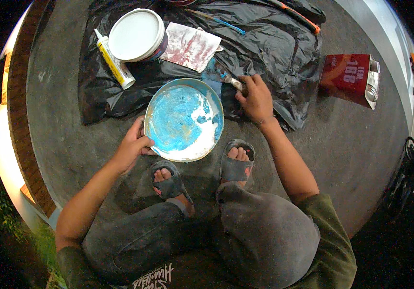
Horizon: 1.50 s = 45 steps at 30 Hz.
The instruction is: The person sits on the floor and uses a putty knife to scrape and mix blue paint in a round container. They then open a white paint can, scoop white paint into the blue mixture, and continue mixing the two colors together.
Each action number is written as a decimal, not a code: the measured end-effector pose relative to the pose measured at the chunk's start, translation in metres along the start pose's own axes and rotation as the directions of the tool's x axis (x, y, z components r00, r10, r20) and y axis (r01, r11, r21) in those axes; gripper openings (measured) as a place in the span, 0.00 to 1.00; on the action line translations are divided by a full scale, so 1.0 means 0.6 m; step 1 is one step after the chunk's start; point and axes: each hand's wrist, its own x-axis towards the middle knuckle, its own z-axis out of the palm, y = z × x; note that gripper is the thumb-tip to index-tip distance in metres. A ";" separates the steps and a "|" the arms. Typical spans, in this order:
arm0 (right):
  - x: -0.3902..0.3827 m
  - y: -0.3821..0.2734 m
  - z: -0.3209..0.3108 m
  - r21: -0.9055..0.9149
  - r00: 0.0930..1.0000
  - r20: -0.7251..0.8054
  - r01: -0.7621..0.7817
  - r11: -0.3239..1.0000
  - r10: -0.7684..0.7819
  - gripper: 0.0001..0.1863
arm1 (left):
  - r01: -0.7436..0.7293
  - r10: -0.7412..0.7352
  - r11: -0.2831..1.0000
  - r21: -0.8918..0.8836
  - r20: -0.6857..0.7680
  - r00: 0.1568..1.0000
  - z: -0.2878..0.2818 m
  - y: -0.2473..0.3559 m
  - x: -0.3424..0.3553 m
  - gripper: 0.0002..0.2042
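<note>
Knees (270, 231) are parted, a smeared pan (184, 83) being pinched at its edge by the left hand (134, 144), seemingly for steadiness, and a stained tool (236, 84) by the right hand (256, 99).

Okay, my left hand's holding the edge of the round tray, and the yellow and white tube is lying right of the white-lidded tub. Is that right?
Not quite: the tube lies to the left of the white-lidded tub, as the head view shows. Your left hand is holding the edge of the round tray, as you said.

Open floor (351, 139) below red pack (342, 79), tub (136, 34) blocking upper left of basin (183, 82)
</note>
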 end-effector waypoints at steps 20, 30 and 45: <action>-0.079 0.020 -0.107 0.941 0.761 0.235 -0.335 0.056 0.605 0.26 | 0.021 -0.011 0.994 -0.110 0.090 0.996 -0.020 0.003 0.008 0.34; -0.121 0.038 -0.156 0.637 0.905 0.040 -0.350 0.687 0.423 0.15 | -0.552 0.575 0.694 0.462 0.105 0.811 0.072 0.138 0.080 0.29; -0.011 0.141 -0.157 -0.246 0.985 0.054 0.173 0.954 -0.164 0.14 | -0.522 0.673 0.492 0.697 0.077 0.736 0.226 0.178 0.236 0.19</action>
